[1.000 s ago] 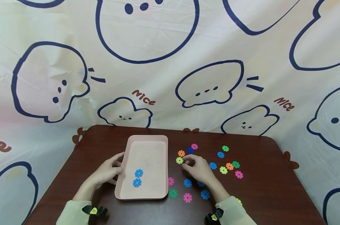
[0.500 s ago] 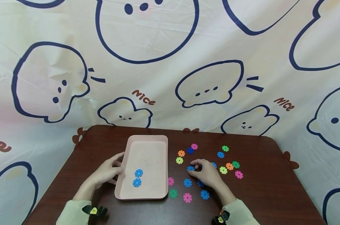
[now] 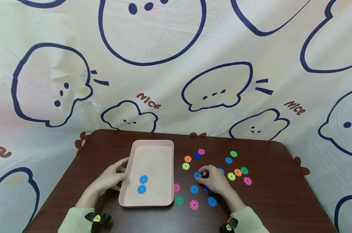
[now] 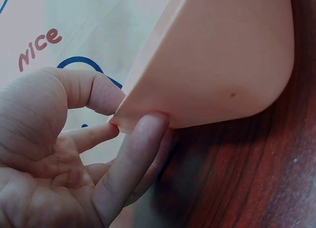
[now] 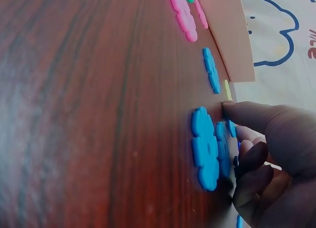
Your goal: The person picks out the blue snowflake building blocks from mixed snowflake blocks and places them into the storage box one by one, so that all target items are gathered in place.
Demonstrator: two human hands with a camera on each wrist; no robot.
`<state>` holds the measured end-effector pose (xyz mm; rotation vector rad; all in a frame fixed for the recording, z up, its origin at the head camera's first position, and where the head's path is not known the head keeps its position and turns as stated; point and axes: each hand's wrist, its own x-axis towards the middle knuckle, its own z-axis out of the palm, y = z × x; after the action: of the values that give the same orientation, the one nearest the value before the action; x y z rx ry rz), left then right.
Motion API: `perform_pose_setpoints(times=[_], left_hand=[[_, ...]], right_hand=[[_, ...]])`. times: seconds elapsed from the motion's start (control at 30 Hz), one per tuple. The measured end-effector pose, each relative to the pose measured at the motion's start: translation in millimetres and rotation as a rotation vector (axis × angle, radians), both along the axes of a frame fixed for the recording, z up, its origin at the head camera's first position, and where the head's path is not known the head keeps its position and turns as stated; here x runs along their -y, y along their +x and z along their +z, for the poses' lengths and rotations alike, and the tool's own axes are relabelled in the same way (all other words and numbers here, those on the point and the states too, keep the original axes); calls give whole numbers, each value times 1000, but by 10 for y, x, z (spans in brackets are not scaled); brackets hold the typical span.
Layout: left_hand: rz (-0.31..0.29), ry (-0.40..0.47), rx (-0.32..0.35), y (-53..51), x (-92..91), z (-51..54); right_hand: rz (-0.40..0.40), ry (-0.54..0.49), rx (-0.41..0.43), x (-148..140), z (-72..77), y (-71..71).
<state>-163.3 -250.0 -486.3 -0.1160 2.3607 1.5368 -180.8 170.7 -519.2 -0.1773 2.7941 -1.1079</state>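
Step in hand: looks like picking up blue ones, one at a time.
Right hand (image 3: 213,180): thumb and index finger pinch a blue disc (image 3: 197,175) by its edges.
Blue disc: 3 o'clock from the tray (image 3: 153,155), well apart from it; flat on the table (image 3: 269,197) or slightly raised, can't tell.
Left hand (image 3: 111,178): thumb and fingers grasp the tray's edge at its 9 o'clock.
Tray: two blue discs (image 3: 143,179) inside, toward 6 o'clock.
Next move: probably calls for a lift, then a carry toward 9 o'clock over the rim, left hand steadying.
Head view only: the full spread of loose discs (image 3: 247,181), 1 to 5 o'clock from the tray.
Left wrist only: dark speck (image 4: 232,95) on the tray's outer wall; no discs visible.
Right wrist only: disc thickness, seen nearly edge-on.
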Motion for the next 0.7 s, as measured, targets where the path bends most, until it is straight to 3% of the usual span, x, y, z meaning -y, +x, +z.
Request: perform_pose_setpoints(times=[0.33,0.7], left_hand=[[4,2,0,-2,4,7],[8,4,7,2,-3,0]], right_hand=[[32,61,-74,46,31,10],[87,-8,-81,28,-24,12]])
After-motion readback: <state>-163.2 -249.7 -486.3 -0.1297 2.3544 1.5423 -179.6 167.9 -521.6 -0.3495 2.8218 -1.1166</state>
